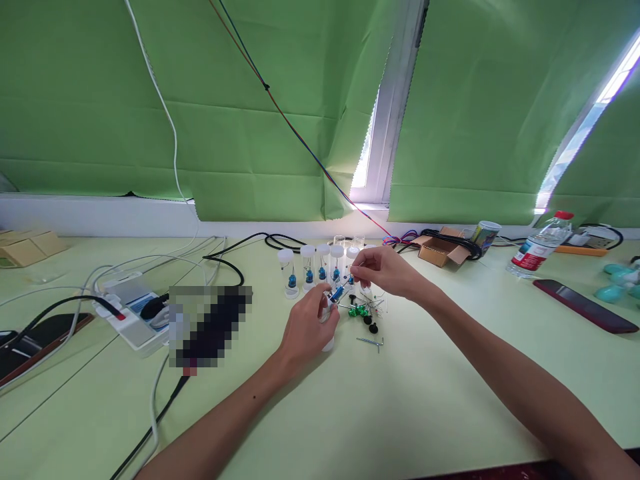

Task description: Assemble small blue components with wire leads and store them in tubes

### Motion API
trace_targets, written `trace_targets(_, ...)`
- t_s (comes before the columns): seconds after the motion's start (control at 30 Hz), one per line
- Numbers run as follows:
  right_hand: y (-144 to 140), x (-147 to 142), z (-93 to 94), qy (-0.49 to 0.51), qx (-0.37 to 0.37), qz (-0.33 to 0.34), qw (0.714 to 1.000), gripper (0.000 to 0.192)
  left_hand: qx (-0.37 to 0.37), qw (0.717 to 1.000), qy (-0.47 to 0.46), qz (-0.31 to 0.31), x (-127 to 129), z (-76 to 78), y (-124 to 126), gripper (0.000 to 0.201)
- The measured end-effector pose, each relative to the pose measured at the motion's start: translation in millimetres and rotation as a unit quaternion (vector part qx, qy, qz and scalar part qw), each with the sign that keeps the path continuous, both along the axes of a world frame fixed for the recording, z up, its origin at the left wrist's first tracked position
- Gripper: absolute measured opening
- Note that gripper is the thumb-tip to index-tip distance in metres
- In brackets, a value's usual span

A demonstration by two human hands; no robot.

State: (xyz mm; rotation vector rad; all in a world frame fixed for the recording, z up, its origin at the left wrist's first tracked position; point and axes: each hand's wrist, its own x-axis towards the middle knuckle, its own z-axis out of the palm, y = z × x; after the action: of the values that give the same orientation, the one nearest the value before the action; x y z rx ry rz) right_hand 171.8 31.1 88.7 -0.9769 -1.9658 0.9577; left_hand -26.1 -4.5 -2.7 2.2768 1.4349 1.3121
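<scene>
Head view, centre of frame: your left hand point(307, 325) is gripping a white vial point(327, 343) while your right hand point(383, 270) is pinching a small blue part point(337, 293) above it, so keep the vial upright on the surface point(400, 400).

Pale green surface point(400, 400). Just beyond the fingers point(320, 301): row of capped vials point(307, 267). Just right of them: green parts point(358, 311), black knobs point(371, 325), hex key point(371, 342). Far left: power strip point(131, 315), cables. Far right: box point(440, 250), bottle point(539, 252), phone point(584, 305).
</scene>
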Motion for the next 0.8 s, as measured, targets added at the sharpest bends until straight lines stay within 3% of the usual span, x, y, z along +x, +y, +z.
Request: trace_targets(0.8, -8.0, -5.8, 0.8, -0.065, 0.047, -0.03, 0.996, 0.015, 0.018, 1.0, -0.001, 0.002, 0.8, -1.3, -0.5, 0.024)
